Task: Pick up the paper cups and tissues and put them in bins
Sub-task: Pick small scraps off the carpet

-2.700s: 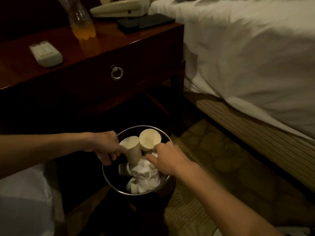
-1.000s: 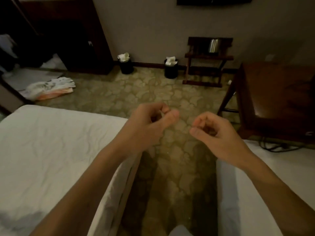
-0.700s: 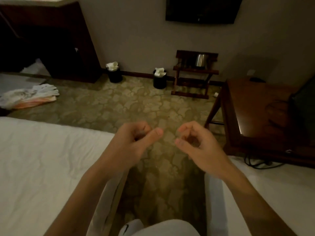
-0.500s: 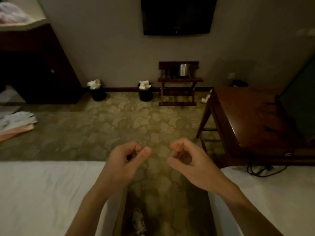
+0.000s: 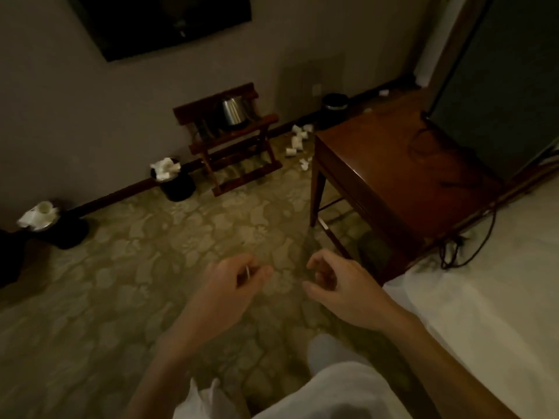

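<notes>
Both my hands hang in front of me over the patterned carpet, holding nothing. My left hand [image 5: 233,285] and my right hand [image 5: 335,282] have loosely curled fingers. Several white paper cups and tissues [image 5: 298,142] lie scattered on the floor by the wall, between the wooden rack and the table. A black bin [image 5: 177,184] stuffed with white tissues stands against the wall at centre left. A second black bin [image 5: 62,229] with a cup and tissues stands further left. A third dark bin [image 5: 334,108] sits by the wall behind the table.
A wooden luggage rack [image 5: 233,140] with a metal kettle [image 5: 233,111] stands against the wall. A dark wooden table [image 5: 393,164] with cables is on the right, a white bed [image 5: 484,297] beside it. A TV [image 5: 157,22] hangs on the wall.
I left the bin by the nightstand and turned round. The view has swung right and moved forward past the beds; scattered cups near the table came into sight. My hands stay empty.
</notes>
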